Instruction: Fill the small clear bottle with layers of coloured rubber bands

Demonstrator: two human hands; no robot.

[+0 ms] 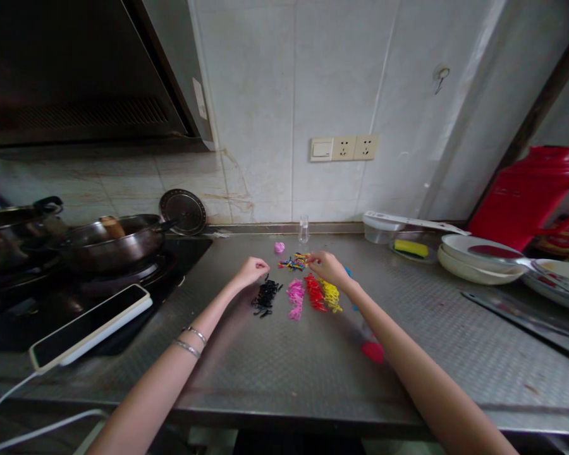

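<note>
Small elastic bands lie sorted by colour on the steel counter (284, 354): a black pile (265, 297), a pink pile (294, 298), a red pile (315, 292) and a yellow pile (332, 295). Behind them sits a mixed-colour pile (294, 261). My left hand (251, 270) is closed just above the black pile, pinching something I cannot make out. My right hand (329, 267) reaches into the mixed pile with its fingers pinched on the bands there. A bit of blue shows behind my right wrist.
A stove with two pans (104, 243) fills the left. A phone (88, 325) on a cable lies at the stove's edge. A small glass bottle (304, 229) and a pink blob (279, 247) stand by the wall. Bowls (478, 262), a sponge (410, 248) and a red thermos (531, 193) are right.
</note>
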